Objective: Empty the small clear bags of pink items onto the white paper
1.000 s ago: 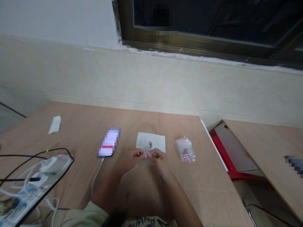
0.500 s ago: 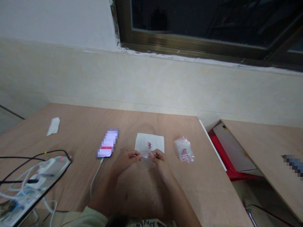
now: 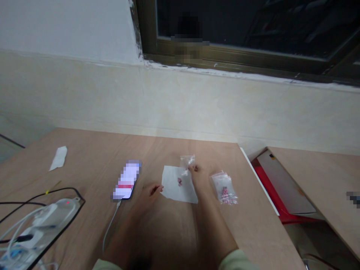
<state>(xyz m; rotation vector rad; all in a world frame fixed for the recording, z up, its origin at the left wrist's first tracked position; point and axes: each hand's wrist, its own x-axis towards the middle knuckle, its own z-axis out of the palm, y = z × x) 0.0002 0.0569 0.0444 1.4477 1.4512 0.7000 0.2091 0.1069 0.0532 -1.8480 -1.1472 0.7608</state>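
Observation:
My right hand pinches a small clear plastic bag at the far right corner of a white sheet of paper. No contents are visible in the bag. On the paper lies a small cluster of pinkish-red pieces, too small to make out. My left hand is beside the paper's left edge with its fingers curled together. Whether anything is between those fingertips cannot be seen. To the right of my right forearm, a pile of clear bags has similar pinkish-red pieces inside.
A lit phone with a white cable lies left of my left hand. Farther left are a power strip with tangled cords and a scrap of white paper. A second table stands to the right, past a gap.
Both hands held the clear bag over the paper's near edge; my left hand has let go. My right hand has carried the bag away from me to the paper's far right corner.

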